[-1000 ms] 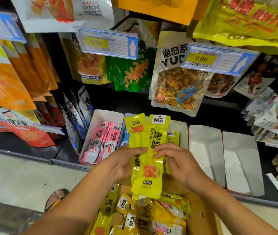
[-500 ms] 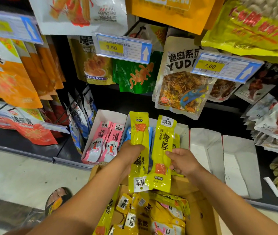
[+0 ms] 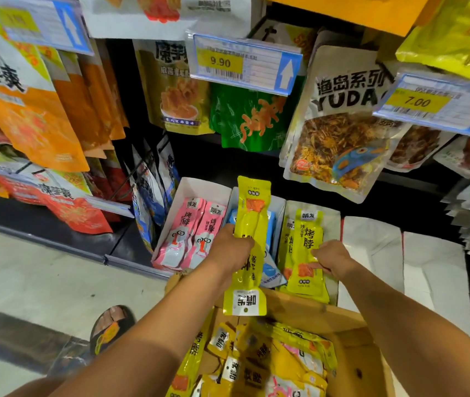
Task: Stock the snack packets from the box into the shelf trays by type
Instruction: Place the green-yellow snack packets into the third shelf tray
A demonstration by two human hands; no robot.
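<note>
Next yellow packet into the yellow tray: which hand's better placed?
Right. The right hand pinches a yellow packet lying label-up on the stack in the yellow tray. The left hand grips an upside-down packet over the blue packets, one tray to the left.

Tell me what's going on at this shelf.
A person is stocking snack packets from the cardboard box into shelf trays. The right hand pinches a yellow packet lying in the yellow-packet tray, while the left hand grips a second yellow packet, held upside down above the box. The leftmost tray holds pink packets.
</note>
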